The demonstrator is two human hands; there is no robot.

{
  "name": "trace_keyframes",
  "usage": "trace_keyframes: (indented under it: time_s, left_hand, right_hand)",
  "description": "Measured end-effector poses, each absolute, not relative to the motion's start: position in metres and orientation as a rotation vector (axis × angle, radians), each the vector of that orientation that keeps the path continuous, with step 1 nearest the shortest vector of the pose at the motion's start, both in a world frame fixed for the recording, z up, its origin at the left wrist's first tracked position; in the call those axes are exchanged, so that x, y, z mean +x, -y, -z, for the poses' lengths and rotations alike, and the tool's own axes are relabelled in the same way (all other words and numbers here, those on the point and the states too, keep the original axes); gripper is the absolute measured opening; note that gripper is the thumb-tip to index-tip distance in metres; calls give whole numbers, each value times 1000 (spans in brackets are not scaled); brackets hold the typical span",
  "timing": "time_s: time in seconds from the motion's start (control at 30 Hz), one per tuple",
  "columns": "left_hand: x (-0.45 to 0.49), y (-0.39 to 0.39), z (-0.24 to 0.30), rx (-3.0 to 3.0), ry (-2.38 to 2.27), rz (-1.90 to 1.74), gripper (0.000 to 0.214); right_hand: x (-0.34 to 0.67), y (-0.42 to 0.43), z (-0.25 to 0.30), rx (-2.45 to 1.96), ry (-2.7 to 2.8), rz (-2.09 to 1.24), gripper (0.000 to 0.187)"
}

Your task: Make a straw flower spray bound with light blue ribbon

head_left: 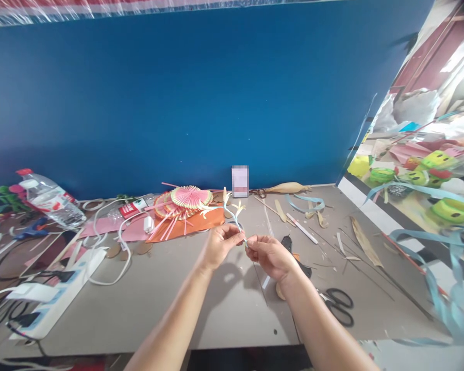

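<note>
My left hand (pixel 221 243) and my right hand (pixel 268 254) meet above the grey table (pixel 147 304), both pinching a thin light-blue strip (pixel 234 219). The strip rises from my fingers and carries small cream leaf-like pieces near its top. Each hand's fingers are closed on it, my left hand a little higher up the strip than my right. Black scissors (pixel 338 305) lie on the table just right of my right forearm. A black glue gun (pixel 294 252) lies behind my right hand.
Pink and orange folded paper fans (pixel 187 198) sit at the back on orange paper. A white power strip (pixel 54 299) with cables lies at the left, beside a plastic bottle (pixel 50 198). Blue ribbons (pixel 436 257), dry leaf strips and thin sticks are scattered at the right. A blue wall stands behind.
</note>
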State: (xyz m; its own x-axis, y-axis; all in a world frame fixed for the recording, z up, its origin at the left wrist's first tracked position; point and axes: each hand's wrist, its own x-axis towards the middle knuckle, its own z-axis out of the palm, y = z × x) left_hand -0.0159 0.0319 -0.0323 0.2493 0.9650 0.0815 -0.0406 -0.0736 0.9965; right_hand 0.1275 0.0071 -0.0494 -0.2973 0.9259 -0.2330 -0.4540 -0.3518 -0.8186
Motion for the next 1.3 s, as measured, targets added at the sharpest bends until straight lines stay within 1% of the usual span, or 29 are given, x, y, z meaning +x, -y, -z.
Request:
trace_keyframes:
  time_s: [0.13, 0.43, 0.5, 0.67, 0.9, 1.3]
  left_hand:
    - [-16, -33, 37, 1200, -792, -1115, 13]
    - [-19, -28, 39, 1040, -531, -1102, 14]
    - [-18, -28, 39, 1044, -531, -1099, 15]
    - [-17, -28, 40, 1097, -703, -1117, 11]
    - [-14, -28, 40, 1261, -856, -1118, 15]
    - [-14, -28, 41, 1210, -803, -1101, 14]
  right_hand:
    - [127, -5, 50, -753, 602, -2029, 15]
    - [117, 7, 42, -525, 457, -2249, 18]
    - [117, 8, 42, -544, 510, -2198, 17]
    - [121, 7, 45, -712, 666, -1911, 16]
    - [119, 8, 37, -848, 761, -1695, 19]
    - [118, 9, 38, -888, 790, -1664, 21]
